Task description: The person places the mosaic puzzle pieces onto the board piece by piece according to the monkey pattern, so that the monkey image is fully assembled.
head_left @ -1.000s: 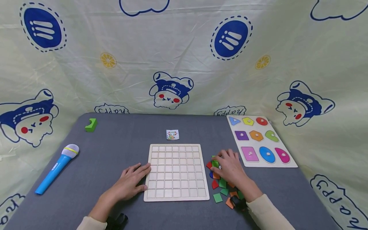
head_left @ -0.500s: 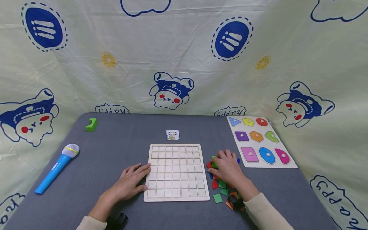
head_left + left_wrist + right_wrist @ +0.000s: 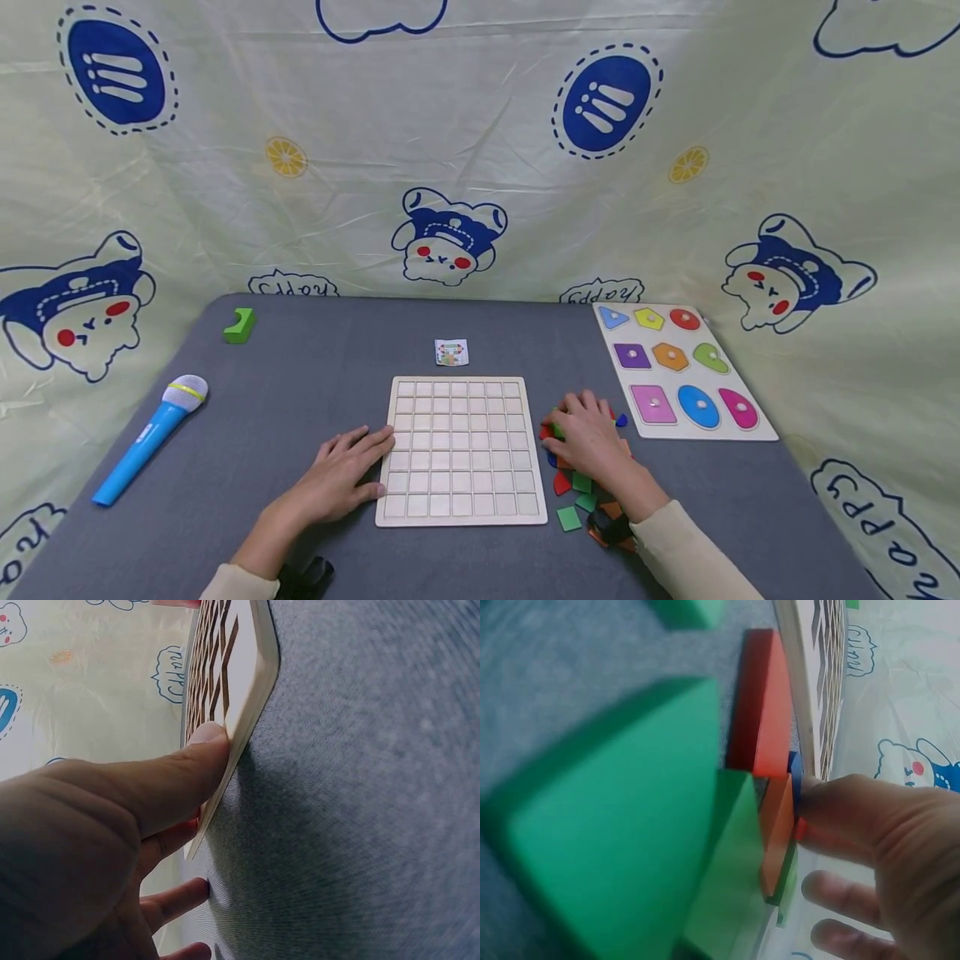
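Note:
A pale wooden grid board (image 3: pixel 461 452) lies on the grey table. My left hand (image 3: pixel 347 467) rests at its left edge with fingers extended; in the left wrist view the thumb (image 3: pixel 202 750) lies on the rim. Right of the board, my right hand (image 3: pixel 590 437) is over a loose pile of coloured flat blocks, fingers bent down among them. A green square (image 3: pixel 569 519), a red block (image 3: pixel 562 483) and a small blue block (image 3: pixel 621 421) show around it. In the right wrist view a large green block (image 3: pixel 622 817) and an orange block (image 3: pixel 776 832) are close; the thumb and index tips are partly hidden.
A knobbed shape puzzle (image 3: pixel 660 400) lies at the right, close to the pile. Beyond the board is a small printed card (image 3: pixel 452 352). A blue toy microphone (image 3: pixel 150 442) and a green block (image 3: pixel 239 326) lie on the left. A printed cloth (image 3: pixel 337 208) hangs behind.
My right hand has shifted slightly left and toward me over the pile. Blue, red and orange blocks now show on its right side. The left hand and the board have stayed put.

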Tool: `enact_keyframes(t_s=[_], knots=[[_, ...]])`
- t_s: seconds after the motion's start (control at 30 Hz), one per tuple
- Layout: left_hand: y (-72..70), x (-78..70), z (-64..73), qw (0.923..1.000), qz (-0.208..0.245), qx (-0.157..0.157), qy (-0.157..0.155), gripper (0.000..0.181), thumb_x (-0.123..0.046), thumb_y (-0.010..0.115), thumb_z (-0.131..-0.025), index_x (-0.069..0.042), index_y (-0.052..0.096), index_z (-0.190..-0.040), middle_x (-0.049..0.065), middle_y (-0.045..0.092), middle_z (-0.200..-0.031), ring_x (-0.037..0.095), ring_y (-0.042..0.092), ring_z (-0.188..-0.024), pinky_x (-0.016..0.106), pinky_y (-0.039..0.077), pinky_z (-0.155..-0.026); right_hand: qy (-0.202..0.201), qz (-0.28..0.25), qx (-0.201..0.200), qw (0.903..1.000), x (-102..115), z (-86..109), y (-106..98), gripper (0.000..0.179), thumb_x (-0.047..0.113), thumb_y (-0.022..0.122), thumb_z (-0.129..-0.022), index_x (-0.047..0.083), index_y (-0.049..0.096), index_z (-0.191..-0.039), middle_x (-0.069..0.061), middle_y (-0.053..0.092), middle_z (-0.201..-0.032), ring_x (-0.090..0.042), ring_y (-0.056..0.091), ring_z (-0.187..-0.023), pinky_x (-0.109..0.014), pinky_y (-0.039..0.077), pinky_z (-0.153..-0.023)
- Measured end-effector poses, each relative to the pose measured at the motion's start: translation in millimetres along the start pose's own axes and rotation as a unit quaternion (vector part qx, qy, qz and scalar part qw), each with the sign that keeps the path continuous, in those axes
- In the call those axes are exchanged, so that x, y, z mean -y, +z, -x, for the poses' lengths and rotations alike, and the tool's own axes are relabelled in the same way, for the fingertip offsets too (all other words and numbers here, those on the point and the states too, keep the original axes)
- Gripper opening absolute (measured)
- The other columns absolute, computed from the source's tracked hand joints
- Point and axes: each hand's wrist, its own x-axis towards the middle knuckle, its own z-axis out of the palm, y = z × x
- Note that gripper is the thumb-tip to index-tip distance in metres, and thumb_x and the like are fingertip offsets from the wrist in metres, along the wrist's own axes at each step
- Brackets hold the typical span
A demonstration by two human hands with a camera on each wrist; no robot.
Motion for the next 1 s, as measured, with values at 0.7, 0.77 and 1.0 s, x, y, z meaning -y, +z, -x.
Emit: enact_keyframes(t_s=[0.7,0.77,1.0], knots=[[0.1,1.3,-0.5,1.0000,-0.009,-0.001,-0.002,0.066,-0.027,0.069,-0.084,-0.011,0.042,-0.143,0.005,0.038,-0.151,0.037,0.031,-0.139,0.061,0.023,-0.105,0.008,-0.020,0.009,0.9997,-2.7,7.8,0.5,0.032,0.043,0.078,-0.073,0.020,0.072,-0.095,-0.005,0.055,-0.098,-0.025,0.041,-0.093,-0.047,0.031,-0.083],[0.1,1.1,-0.4,0.9999,-0.010,-0.001,-0.002,0.066,-0.027,0.069,-0.084,-0.011,0.042,-0.143,0.005,0.038,-0.151,0.037,0.031,-0.139,0.061,0.023,-0.105,0.015,-0.017,0.013,0.9997,-2.0,7.0,0.0,0.032,0.044,0.077,-0.074,0.020,0.072,-0.094,-0.006,0.055,-0.099,-0.026,0.041,-0.095,-0.048,0.032,-0.085],[0.4,1.4,-0.2,1.0000,0.000,0.000,0.000,0.066,-0.027,0.069,-0.085,-0.012,0.042,-0.143,0.004,0.038,-0.151,0.037,0.030,-0.140,0.061,0.022,-0.105,0.025,-0.005,0.009,0.9996,-2.3,9.1,-1.0,0.027,0.042,0.078,-0.074,0.020,0.071,-0.088,-0.005,0.056,-0.098,-0.026,0.042,-0.095,-0.047,0.033,-0.084]])
